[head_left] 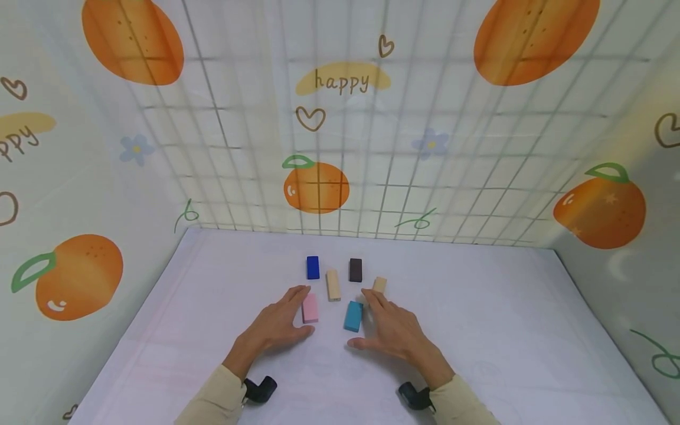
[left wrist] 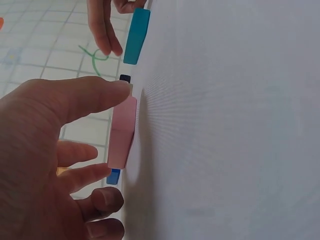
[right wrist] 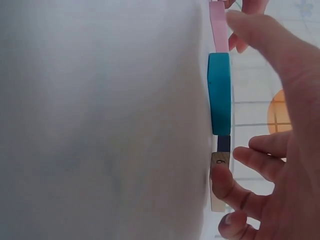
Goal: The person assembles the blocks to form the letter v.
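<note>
My left hand [head_left: 276, 321] lies beside a pink block [head_left: 310, 309], with thumb and fingers spread apart around its left side. In the left wrist view the thumb passes over the near end of the pink block [left wrist: 122, 132]. My right hand [head_left: 395, 327] is next to a turquoise block [head_left: 353, 316], thumb apart from the fingers. Its fingertips overlap a wooden block [head_left: 379, 284], partly hidden behind them. In the right wrist view a dark mark shows on that wooden block [right wrist: 219, 170]. Neither hand grips anything.
Behind the hands, a dark blue block [head_left: 313, 267], a second wooden block [head_left: 333, 285] and a dark brown block [head_left: 356, 270] lie on the white table [head_left: 478, 307]. Printed cloth over a wire grid [head_left: 366, 136] rises at the table's back edge; cloth also hangs at both sides.
</note>
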Motion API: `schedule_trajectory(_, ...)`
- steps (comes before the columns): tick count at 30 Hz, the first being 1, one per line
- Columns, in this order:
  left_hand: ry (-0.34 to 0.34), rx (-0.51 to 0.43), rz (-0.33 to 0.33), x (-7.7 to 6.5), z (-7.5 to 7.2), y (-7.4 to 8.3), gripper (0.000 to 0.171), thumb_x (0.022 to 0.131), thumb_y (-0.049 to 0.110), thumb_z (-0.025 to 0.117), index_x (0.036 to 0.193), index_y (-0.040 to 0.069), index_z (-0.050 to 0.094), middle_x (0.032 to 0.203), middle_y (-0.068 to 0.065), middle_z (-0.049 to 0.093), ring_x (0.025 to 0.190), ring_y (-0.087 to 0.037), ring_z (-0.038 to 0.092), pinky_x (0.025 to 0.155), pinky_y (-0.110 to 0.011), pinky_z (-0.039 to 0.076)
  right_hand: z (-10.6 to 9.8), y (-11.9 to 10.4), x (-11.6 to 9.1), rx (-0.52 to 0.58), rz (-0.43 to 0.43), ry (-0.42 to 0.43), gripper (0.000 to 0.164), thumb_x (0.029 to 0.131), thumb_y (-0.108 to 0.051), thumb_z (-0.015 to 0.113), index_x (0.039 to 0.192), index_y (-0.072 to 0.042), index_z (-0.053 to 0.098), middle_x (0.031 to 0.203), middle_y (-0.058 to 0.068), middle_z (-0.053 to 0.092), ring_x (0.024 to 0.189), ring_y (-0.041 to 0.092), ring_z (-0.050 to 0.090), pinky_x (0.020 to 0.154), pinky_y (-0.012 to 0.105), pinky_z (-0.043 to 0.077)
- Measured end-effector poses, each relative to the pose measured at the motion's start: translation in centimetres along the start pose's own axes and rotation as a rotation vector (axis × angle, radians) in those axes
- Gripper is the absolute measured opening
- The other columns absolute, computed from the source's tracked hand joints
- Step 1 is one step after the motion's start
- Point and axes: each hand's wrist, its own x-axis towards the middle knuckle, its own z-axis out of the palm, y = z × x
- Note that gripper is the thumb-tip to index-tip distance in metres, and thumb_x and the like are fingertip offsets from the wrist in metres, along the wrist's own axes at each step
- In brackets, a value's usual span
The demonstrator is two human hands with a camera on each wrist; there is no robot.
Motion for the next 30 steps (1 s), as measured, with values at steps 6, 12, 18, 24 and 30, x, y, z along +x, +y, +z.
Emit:
schedule_trajectory(6,-0.008,-0.01,-0.021,0.12,0.12,0.02,0.085,0.092,0.046,0.07,0.161,0.019,0.028,0.163,-0.003,0.03,0.138,-0.03,0.046,0.111,-0.051,0.04,0.16,0.05,0.15,-0.002,0.0,-0.012,0.115,0.068,-0.078,0.075,0.156,-0.014,0.037,0.155,0.011,0.044,0.117,0.034,0.061,0.085,0.054,0.055)
schedule_trajectory(12,-0.01,-0.007,-0.022,0.27,0.26,-0.06,0.084,0.092,0.046,0.07,0.16,0.017,0.03,0.161,-0.005,0.034,0.139,-0.03,0.046,0.111,-0.051,0.04,0.19,0.16,0.15,-0.006,-0.019,-0.021,0.108,0.073,-0.074,0.074,0.156,-0.014,0.038,0.155,0.011,0.044,0.12,0.033,0.061,0.086,0.053,0.055)
schedule_trajectory(18,-0.013,0.002,-0.011,0.34,0.38,-0.13,0.082,0.092,0.045,0.07,0.159,0.015,0.032,0.16,-0.006,0.037,0.139,-0.029,0.045,0.111,-0.05,0.04,0.23,0.03,0.22,-0.001,-0.032,-0.019,0.105,0.074,-0.071,0.076,0.154,-0.013,0.04,0.152,0.011,0.047,0.117,0.032,0.062,0.082,0.051,0.056)
schedule_trajectory(24,0.0,0.026,0.008,0.36,0.54,-0.24,0.08,0.093,0.042,0.07,0.159,0.014,0.033,0.158,-0.006,0.039,0.138,-0.027,0.047,0.11,-0.048,0.041,0.25,-0.08,0.23,-0.003,-0.028,-0.02,0.102,0.075,-0.069,0.077,0.153,-0.014,0.042,0.151,0.011,0.048,0.117,0.032,0.062,0.082,0.052,0.056)
schedule_trajectory(30,0.012,0.031,0.02,0.27,0.49,-0.29,0.079,0.093,0.041,0.07,0.158,0.013,0.034,0.157,-0.006,0.039,0.136,-0.027,0.049,0.109,-0.048,0.042,0.28,-0.05,0.23,-0.003,-0.029,-0.024,0.1,0.075,-0.066,0.078,0.153,-0.013,0.043,0.151,0.011,0.048,0.122,0.032,0.06,0.086,0.054,0.055)
